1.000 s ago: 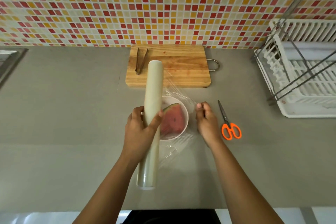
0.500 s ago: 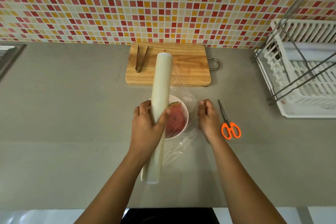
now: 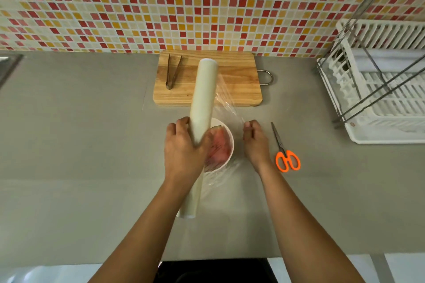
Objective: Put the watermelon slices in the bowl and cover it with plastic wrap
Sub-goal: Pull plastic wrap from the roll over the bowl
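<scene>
Watermelon slices (image 3: 219,147) sit in the white bowl (image 3: 231,145) on the bench (image 3: 80,133), between the two grips and under a stretched film sheet (image 3: 226,103). Left grip (image 3: 184,147) is curled round the middle of the plastic wrap roll (image 3: 203,94), held over the bowl's left edge; right grip (image 3: 255,142) pinches the film's free edge just right of the bowl. Orange scissors (image 3: 286,156) lie just right of the right grip, cutting board (image 3: 239,80) with tongs (image 3: 173,71) beyond both grips, dish rack (image 3: 379,99) far right.

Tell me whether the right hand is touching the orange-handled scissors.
Apart. The head view shows a strip of bare grey counter between the right hand and the scissors, which lie flat beside it.
</scene>
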